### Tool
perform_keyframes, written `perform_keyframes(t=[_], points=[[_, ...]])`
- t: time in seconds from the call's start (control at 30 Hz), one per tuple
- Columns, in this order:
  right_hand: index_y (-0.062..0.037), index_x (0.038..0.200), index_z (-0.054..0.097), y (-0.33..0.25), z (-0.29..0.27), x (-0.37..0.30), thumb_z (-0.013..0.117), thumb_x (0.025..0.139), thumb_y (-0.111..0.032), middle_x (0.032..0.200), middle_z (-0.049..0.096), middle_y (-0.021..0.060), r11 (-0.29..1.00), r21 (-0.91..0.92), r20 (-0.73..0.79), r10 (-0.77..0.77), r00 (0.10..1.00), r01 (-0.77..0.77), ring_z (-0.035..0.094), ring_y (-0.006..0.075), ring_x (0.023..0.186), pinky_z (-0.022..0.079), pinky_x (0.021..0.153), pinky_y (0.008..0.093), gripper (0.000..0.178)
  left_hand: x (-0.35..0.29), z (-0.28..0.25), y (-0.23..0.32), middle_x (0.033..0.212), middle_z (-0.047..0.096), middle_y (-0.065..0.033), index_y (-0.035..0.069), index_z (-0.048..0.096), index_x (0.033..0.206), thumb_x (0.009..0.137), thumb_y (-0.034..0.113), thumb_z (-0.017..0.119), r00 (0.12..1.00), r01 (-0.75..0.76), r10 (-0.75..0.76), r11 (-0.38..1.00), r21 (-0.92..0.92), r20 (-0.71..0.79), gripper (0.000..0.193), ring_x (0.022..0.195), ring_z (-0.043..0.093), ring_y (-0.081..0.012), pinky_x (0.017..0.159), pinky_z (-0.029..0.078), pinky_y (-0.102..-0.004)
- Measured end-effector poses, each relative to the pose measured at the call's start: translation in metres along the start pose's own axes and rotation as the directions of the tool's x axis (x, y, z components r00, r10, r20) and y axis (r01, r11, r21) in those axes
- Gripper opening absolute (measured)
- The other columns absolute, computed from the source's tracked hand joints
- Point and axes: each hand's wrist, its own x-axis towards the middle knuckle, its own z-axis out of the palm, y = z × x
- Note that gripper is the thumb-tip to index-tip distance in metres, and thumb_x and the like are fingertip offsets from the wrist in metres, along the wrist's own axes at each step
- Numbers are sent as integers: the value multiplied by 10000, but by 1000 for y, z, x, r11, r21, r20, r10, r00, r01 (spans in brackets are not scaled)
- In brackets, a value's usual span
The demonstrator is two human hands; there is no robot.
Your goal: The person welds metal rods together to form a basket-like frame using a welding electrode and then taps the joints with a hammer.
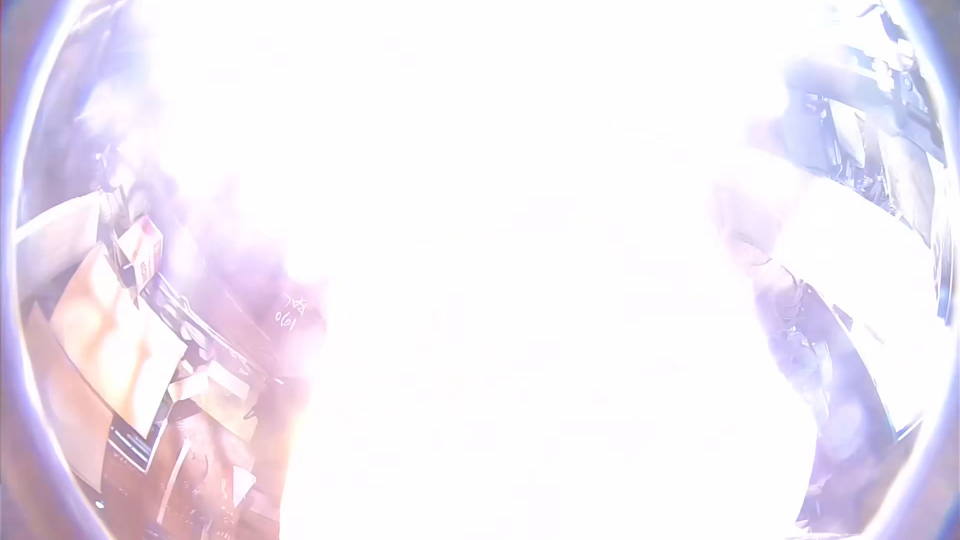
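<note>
A white glare fills the middle of the head view and washes out whatever lies there. Neither my left hand nor my right hand can be made out. At the left rim, pale flat panels [125, 340], like sheets of card or paper, stand tilted and overlapping. Just above them is a small whitish box [142, 248] with reddish marks. What my hands touch or hold, if anything, is hidden.
Along the right side lies a large pale surface [860, 250] with a dark bluish area below it. Bluish, cluttered shapes [870, 130] rise behind it at the upper right, too washed out to name. Brownish clutter [190, 470] fills the lower left.
</note>
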Motion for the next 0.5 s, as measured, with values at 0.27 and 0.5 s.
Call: perform_keyframes(t=[0.27,0.5], points=[[39,1125,597,4,-8,-1,713,835,-136,833,663,68,955,-290,-43,-75,996,60,657,157,687,526,641,274,358,2,42,-11,1049,703,-90,128,625,1258,970,475,496,997,73,-73,991,110,-3,469,805,606,-185,728,550,-422],[23,1095,623,4,-7,-4,748,792,-150,812,690,52,961,-277,-54,-9,998,-6,666,133,719,530,689,269,371,3,57,-18,949,693,-102,78,618,1260,934,557,525,953,3,46,987,161,-299,587,592,526,-155,524,509,-348]])
